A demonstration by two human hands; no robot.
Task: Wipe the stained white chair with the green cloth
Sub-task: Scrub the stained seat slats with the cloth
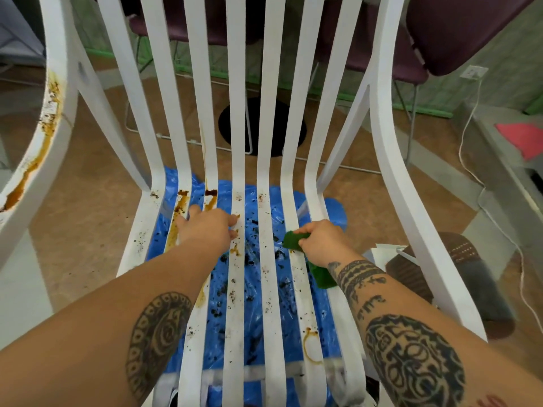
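Over the blue plastic sheet, white slatted plastic chair: stiff, probably light, may shift when rubbed; brown stains, dark crumbs on seat
Left hand: flat, fingers straight, resting on seat slats, likely bracing
Right hand: curled around green cloth, wadded, on right slats; soft, limp, best gripped bunched

White chair (brown stains, dark specks), green cloth, blue sheet beneath.

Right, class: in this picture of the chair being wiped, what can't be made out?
Head view:
Green cloth: middle hidden under the right hand.
White chair: backrest top cut off by upper edge; seat front blurred.
Left hand: what its palm covers is hidden.
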